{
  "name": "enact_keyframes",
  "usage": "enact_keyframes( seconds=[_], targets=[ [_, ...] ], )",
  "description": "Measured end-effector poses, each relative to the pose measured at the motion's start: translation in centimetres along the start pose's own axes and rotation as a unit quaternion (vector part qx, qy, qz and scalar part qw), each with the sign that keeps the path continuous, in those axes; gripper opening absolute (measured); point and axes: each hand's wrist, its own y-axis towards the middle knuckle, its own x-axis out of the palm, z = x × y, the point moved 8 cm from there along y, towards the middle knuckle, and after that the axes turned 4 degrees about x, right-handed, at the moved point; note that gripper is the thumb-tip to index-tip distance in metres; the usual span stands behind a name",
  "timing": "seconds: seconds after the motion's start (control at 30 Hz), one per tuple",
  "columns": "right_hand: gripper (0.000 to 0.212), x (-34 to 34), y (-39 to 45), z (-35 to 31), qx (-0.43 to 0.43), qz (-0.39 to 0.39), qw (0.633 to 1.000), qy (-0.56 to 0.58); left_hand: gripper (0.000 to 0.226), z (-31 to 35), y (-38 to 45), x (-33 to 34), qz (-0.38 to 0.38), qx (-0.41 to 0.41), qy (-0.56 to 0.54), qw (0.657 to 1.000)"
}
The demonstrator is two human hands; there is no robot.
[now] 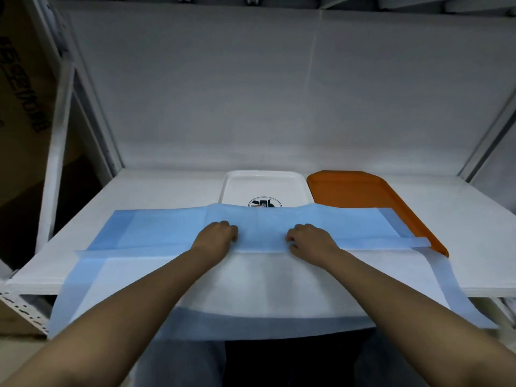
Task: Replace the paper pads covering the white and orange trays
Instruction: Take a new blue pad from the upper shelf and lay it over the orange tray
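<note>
A wide blue paper pad (156,227) lies across the shelf, folded along a crease, with its near white part hanging over the front edge. It covers the near ends of the white tray (243,181) with a round logo and the orange tray (360,191) to its right. My left hand (219,236) and my right hand (310,238) sit side by side on the pad's middle, fingers curled, each pinching the pad at the fold line.
The white shelf board (156,188) has a back wall behind the trays and slanted metal posts (92,113) at both sides. A cardboard box (25,101) stands at the left. The shelf's front edge runs below my forearms.
</note>
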Motion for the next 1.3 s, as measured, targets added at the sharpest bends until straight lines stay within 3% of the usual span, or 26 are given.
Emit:
enact_keyframes(
  seconds=[0.1,0.2,0.37,0.53,0.63,0.7,0.8,0.93,1.1,1.2,1.3],
  targets=[
    [0.046,2.2,2.2,0.4,0.016,-0.048,0.998,0.025,0.023,-0.5,1.9,0.8,0.004,-0.041,-0.035,0.999],
    [0.051,3.3,3.5,0.2,0.007,-0.056,0.998,0.018,0.023,-0.5,3.1,1.2,0.018,-0.042,-0.035,0.998],
    [0.019,2.1,4.4,0.0,-0.022,-0.030,0.996,0.081,0.028,-0.5,4.1,1.2,0.044,-0.009,-0.125,0.991],
    [0.010,0.0,4.5,-0.1,-0.021,-0.042,0.990,0.132,0.012,-0.1,4.1,-1.1,0.086,-0.030,-0.117,0.989],
    [0.005,-2.3,4.4,0.0,-0.021,-0.004,0.993,0.119,0.015,0.1,4.2,-2.6,0.119,-0.033,-0.104,0.987],
    [0.008,-4.1,4.2,0.1,-0.020,0.041,0.995,0.092,0.025,0.8,4.0,-3.6,0.119,-0.006,-0.037,0.992],
    [0.018,-6.5,4.1,0.0,-0.022,0.107,0.993,0.045,0.054,1.2,4.2,-3.0,0.023,-0.012,0.040,0.999],
    [0.032,-8.9,4.4,-0.5,-0.020,0.164,0.986,-0.006,0.030,0.2,4.5,-4.5,0.031,-0.097,0.036,0.994],
    [0.026,-9.6,5.8,0.6,0.035,0.114,0.991,-0.053,0.026,-1.6,5.4,-6.6,0.031,-0.152,-0.001,0.988],
    [0.022,-9.7,6.9,2.7,0.099,0.066,0.992,-0.032,0.023,-3.0,6.3,-8.1,0.059,-0.169,-0.011,0.984],
    [0.022,-10.9,8.0,4.4,0.135,0.066,0.988,-0.042,0.023,-4.6,7.5,-10.2,0.092,-0.183,-0.009,0.979]
  ],
)
